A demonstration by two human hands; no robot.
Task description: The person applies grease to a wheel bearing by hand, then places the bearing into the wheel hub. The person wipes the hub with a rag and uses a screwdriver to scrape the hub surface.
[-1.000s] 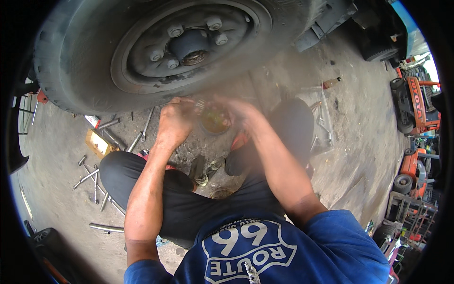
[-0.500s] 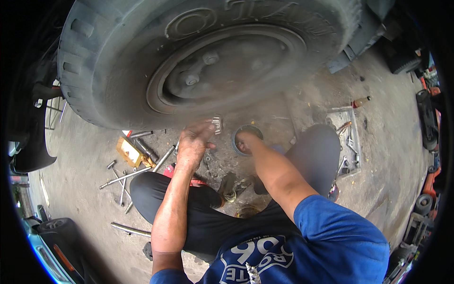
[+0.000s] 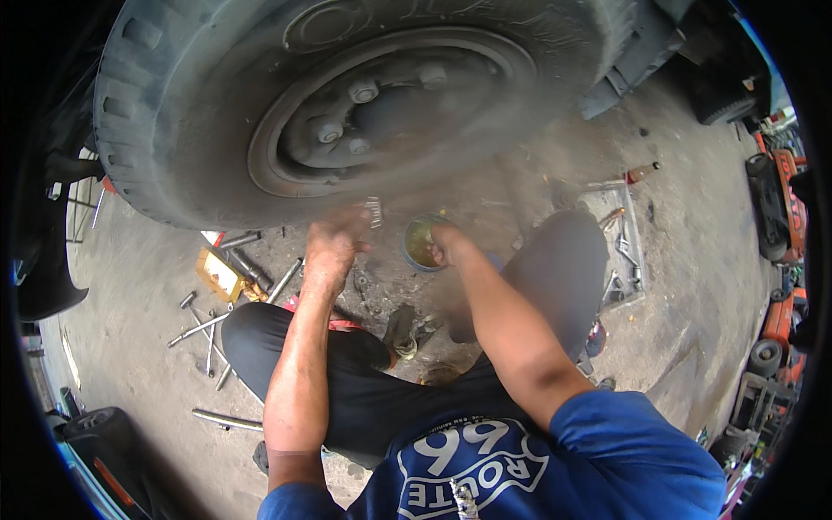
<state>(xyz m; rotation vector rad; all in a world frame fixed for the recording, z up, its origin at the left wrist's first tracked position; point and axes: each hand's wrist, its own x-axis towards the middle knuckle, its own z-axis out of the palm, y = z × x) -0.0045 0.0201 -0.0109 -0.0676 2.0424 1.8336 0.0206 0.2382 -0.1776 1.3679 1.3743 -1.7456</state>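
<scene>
Below the large wheel, my left hand (image 3: 334, 251) is closed around what looks like a roller bearing, its row of bright metal rollers (image 3: 374, 212) showing past the fingers. A smear over the picture blurs this part. To the right stands a round blue-rimmed tub (image 3: 407, 256) holding yellow-green grease (image 3: 420, 238). My right hand (image 3: 446, 244) is at the tub's right side, fingers curled together over the rim. Whatever those fingers hold is hidden. The big tyre (image 3: 191, 147) hangs just above and beyond both hands, with nuts (image 3: 364, 91) on its hub.
Left of my knee lie a yellow box (image 3: 220, 273), a dark cylinder (image 3: 249, 267) and several metal bars and wrenches (image 3: 201, 329). At right, a metal tray (image 3: 637, 251) holds tools, with a bottle (image 3: 643, 172) beyond it. A car (image 3: 100, 468) stands at lower left.
My right hand has drawn back from inside the tub to its right rim, so the grease now shows. My left hand keeps its hold. The whole view has shifted slightly.
</scene>
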